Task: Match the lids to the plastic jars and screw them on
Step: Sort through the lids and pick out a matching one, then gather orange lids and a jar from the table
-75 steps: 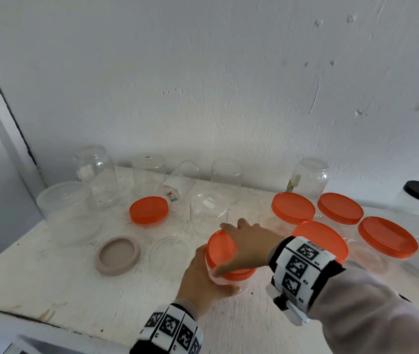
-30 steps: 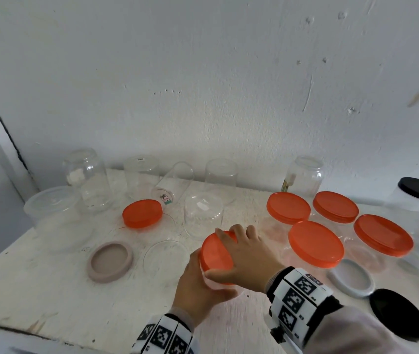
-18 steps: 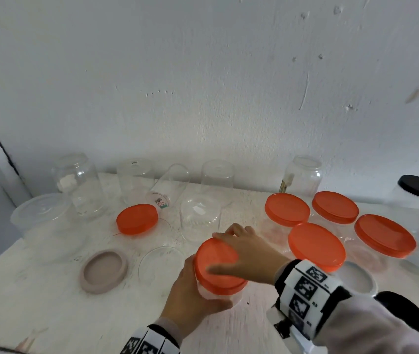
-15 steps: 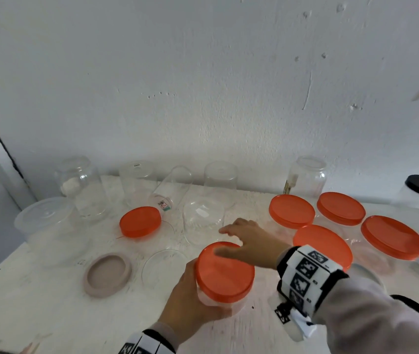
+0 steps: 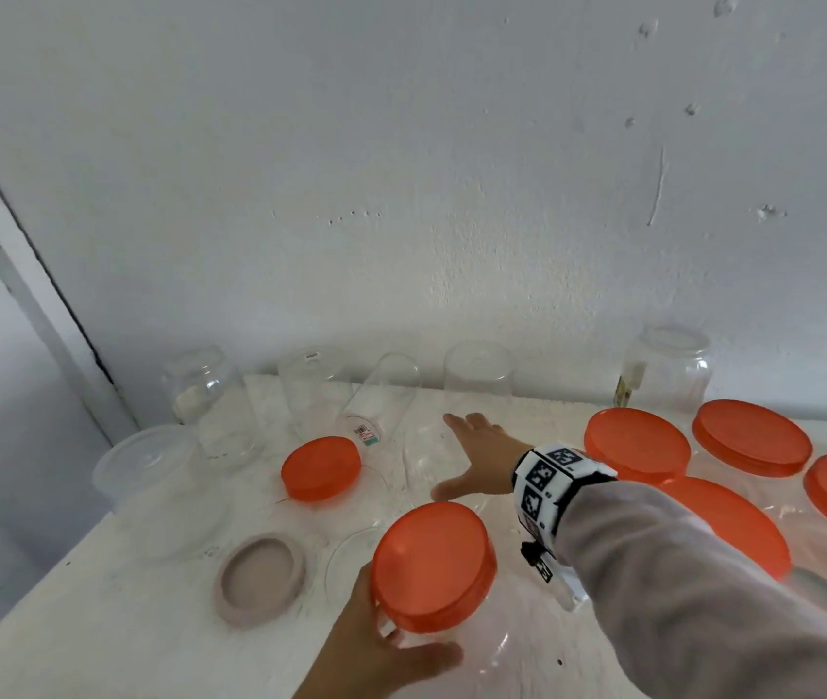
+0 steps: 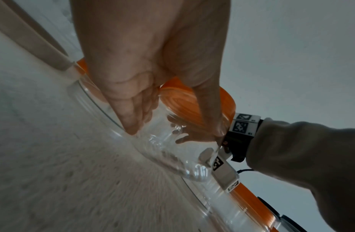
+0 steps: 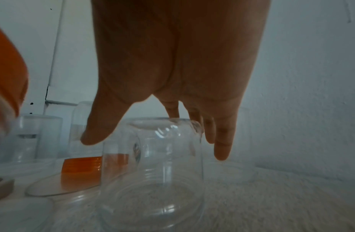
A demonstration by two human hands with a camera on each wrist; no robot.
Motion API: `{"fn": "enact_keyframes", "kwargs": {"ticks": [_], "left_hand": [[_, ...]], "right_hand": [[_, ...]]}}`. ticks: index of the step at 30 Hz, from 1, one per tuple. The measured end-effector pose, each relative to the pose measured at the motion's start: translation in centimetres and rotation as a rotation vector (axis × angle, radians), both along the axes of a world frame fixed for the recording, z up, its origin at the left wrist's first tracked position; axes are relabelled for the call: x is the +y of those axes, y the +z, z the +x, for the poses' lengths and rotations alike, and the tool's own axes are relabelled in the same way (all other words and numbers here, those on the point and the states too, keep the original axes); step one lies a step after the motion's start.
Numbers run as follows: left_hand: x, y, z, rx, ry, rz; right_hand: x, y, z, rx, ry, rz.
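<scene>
Our left hand (image 5: 376, 653) grips the capped jar (image 6: 172, 150), its orange lid (image 5: 434, 565) on and, we judge, screwed down, so that pairing looks finished. Our right hand (image 5: 477, 461), fingers spread wide and holding nothing, hovers over the upturned clear jar (image 7: 152, 164), fingertips at its base. The next move calls for closing round it, turning it mouth-up, then fetching the loose orange lid (image 5: 320, 468) lying just left of that hand.

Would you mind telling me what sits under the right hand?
An upturned clear glass jar stands under the open right hand. Whether the fingertips touch it is unclear.
</scene>
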State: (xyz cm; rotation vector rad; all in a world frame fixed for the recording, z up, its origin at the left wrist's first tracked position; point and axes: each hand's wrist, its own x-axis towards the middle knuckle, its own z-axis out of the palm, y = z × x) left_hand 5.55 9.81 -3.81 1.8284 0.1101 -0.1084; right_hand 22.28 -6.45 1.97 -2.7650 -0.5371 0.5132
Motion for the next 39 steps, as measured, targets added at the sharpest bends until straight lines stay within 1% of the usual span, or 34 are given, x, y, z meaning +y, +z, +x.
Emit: {"fn": "enact_keyframes", "kwargs": {"ticks": [1, 2, 3, 5, 6, 8, 11, 14, 17, 20, 22, 24, 27, 30, 32, 37, 39], "left_hand": [[0.1, 0.2, 0.4, 0.029, -0.033, -0.059], [-0.1, -0.2, 0.9, 0.014, -0.009, -0.112], [-0.4, 0.2, 1.2, 0.038, 0.000, -0.097], [0.3, 0.3, 0.6, 0.026, -0.082, -0.110], [-0.2, 0.8, 1.3, 0.023, -0.113, -0.104], [-0.9, 1.1, 1.8, 0.049, -0.135, -0.117], [-2.2, 1.8, 3.2, 0.075, -0.106, -0.070], [-3.8, 2.6, 5.2, 0.077, -0.092, 0.023], [-5.2, 3.2, 7.4, 0.045, -0.101, 0.117], [-6.3, 3.0, 9.6, 0.006, -0.075, 0.264], [-6.9, 2.9, 10.7, 0.013, -0.041, 0.373], [-7.6, 2.9, 11.5, 0.023, -0.028, 0.426], [-8.3, 3.1, 12.5, 0.007, -0.044, 0.443], [-8.8, 3.2, 13.4, -0.003, -0.038, 0.461], [-9.0, 3.3, 14.0, 0.017, -0.039, 0.508], [-6.5, 3.9, 16.1, 0.090, -0.127, 0.779], [-4.5, 4.1, 16.7, 0.102, -0.105, 0.911]], "right_hand": [[0.1, -0.1, 0.0, -0.001, -0.007, 0.000], [0.0, 0.0, -0.1, -0.007, -0.018, 0.002], [-0.1, 0.1, -0.1, -0.016, -0.032, 0.005], [-0.8, 0.7, -0.3, -0.038, -0.075, 0.028], [-1.3, 1.2, -0.5, -0.051, -0.106, 0.053], [-2.5, 2.6, -0.9, -0.090, -0.180, 0.114], [-4.6, 4.8, -1.7, -0.168, -0.278, 0.164], [-7.0, 6.4, -2.8, -0.251, -0.366, 0.184], [-9.3, 7.5, -3.7, -0.316, -0.449, 0.240], [-11.4, 8.0, -4.5, -0.368, -0.493, 0.287], [-12.6, 7.9, -5.1, -0.391, -0.504, 0.303], [-13.6, 7.6, -5.7, -0.401, -0.500, 0.322], [-14.6, 7.2, -6.7, -0.412, -0.481, 0.346], [-14.8, 7.0, -7.7, -0.413, -0.469, 0.375], [-14.7, 6.8, -8.4, -0.394, -0.456, 0.415], [-13.4, 6.1, -10.0, -0.301, -0.392, 0.505], [-12.7, 5.7, -10.5, -0.259, -0.350, 0.524]]}}
